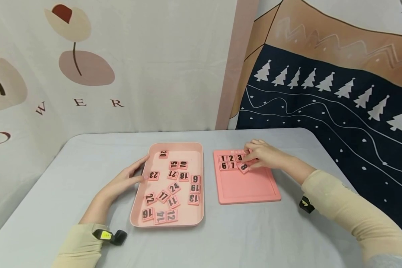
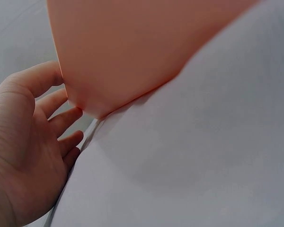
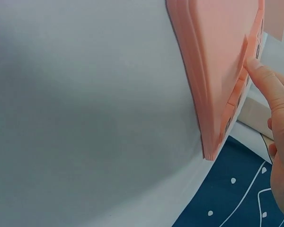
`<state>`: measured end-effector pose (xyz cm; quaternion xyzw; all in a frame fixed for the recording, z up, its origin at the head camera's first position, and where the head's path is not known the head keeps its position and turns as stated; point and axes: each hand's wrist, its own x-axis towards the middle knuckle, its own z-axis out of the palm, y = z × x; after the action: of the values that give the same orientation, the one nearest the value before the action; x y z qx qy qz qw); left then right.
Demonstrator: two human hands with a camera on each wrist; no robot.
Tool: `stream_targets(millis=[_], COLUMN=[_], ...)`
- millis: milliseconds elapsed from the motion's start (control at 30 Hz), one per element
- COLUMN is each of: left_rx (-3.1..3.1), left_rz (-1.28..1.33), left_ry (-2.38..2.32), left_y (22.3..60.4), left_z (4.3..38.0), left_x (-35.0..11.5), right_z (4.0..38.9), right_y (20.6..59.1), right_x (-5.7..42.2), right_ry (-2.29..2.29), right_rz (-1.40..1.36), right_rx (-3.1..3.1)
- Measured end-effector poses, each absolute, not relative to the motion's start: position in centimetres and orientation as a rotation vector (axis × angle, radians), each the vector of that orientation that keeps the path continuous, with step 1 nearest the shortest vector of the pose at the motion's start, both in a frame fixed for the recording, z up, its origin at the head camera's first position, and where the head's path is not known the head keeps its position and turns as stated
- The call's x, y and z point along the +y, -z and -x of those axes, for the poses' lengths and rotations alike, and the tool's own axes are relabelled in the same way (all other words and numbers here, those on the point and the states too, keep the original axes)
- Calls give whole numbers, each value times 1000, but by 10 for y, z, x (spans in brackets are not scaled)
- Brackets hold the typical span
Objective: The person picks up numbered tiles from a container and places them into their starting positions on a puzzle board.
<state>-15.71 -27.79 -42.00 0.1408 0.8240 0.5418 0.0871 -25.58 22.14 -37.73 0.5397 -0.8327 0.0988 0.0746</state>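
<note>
My right hand (image 1: 264,154) pinches a pink number tile marked 8 (image 1: 243,168) between thumb and fingers. The tile is tilted askew over the pink number board (image 1: 249,188), beside the 7 tile (image 1: 232,166). Tiles 1, 2 and 3 line the board's top row, with 6 and 7 below; my fingers cover the right part of that top row. In the right wrist view the thumb (image 3: 262,78) presses against the tile's edge. My left hand (image 2: 28,127) touches the left side of a pink tray (image 1: 141,201) with loosely extended fingers.
Several loose number tiles lie in the tray at various angles, among them 20 (image 1: 163,154), 24 (image 1: 174,187) and 16 (image 1: 148,214). Tray and board stand side by side on a table with a pale cloth (image 1: 241,234). Printed curtains hang behind.
</note>
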Motion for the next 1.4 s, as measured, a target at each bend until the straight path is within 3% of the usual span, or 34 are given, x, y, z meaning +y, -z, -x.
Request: stream_targets(millis=[1400], left_rx=[2447], left_rz=[-404], left_ry=[-1600], left_y=[421], left_z=[157], left_x=[-279], right_z=[246], right_y=[393], right_x=[224], right_ry=[-321], right_rz=[-1405], right_rx=[-2584])
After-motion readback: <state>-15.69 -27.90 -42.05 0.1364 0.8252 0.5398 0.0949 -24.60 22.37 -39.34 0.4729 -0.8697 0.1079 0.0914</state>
